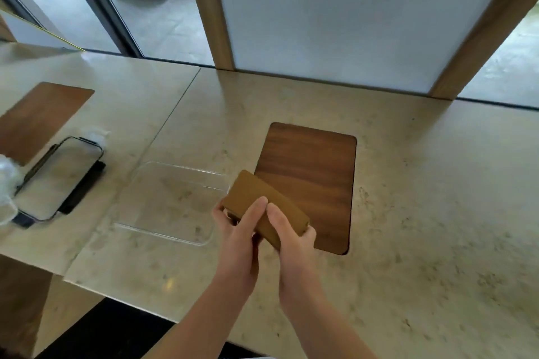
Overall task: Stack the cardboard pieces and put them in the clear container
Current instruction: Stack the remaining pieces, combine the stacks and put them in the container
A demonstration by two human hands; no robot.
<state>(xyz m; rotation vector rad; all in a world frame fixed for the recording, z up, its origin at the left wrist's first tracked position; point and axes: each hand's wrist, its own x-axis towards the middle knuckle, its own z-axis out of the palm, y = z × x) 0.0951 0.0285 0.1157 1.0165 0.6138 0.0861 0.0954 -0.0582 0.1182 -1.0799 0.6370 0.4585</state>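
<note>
A stack of brown cardboard pieces is held tilted above the counter, between the clear container and the wooden inlay. My left hand grips its near-left end, thumb at the edge and fingers over the top. My right hand grips the near-right long side, thumb on top and fingers underneath. The clear container, shallow and rectangular, sits on the counter just left of the stack and looks empty inside.
A dark wooden inlay lies in the beige stone counter right of my hands. A phone on a black stand sits at the left, with crumpled clear plastic beside it. Another wooden inlay is far left.
</note>
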